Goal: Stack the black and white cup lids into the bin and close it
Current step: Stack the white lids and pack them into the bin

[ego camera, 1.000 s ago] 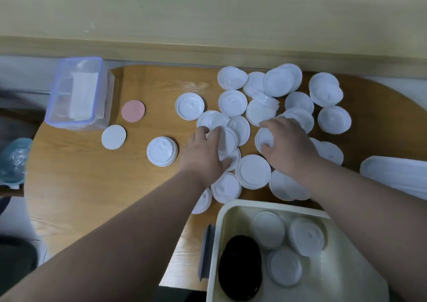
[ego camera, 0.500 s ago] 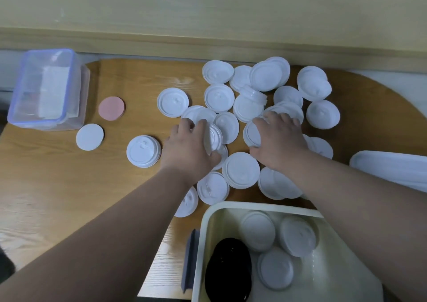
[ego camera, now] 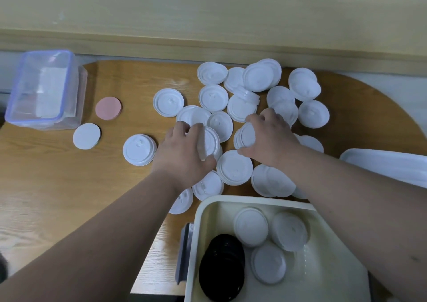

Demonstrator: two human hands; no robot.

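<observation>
- White cup lids (ego camera: 234,167) lie scattered over the middle and far side of the worktop (ego camera: 57,174), some single, some in short piles. Three white piles and the black lids (ego camera: 221,269) already sit in the cream bin (ego camera: 254,201) at the near edge.
- Since a second ago I see little movement: both hands stay over the same patch of the spread, and nothing new has gone into the bin.
- My left hand (ego camera: 182,153) still has its fingers (ego camera: 179,127) and thumb clamped on the held stack (ego camera: 209,143), which is tipped up on edge.
- My right hand (ego camera: 270,140) curls its fingers (ego camera: 256,118) round a second stack (ego camera: 245,137) just beside it.
- I judge this as gathering still under way, with most white lids left to collect and closing far off.
- How many lids each hand holds I cannot tell, because the palms cover them.
- The likely bin lid (ego camera: 381,165) is cut off at the right edge, and the bin's near end runs out of view.
- A clear container (ego camera: 44,89), a pink disc (ego camera: 108,108) and a white disc (ego camera: 86,136) sit well apart on the left.
</observation>
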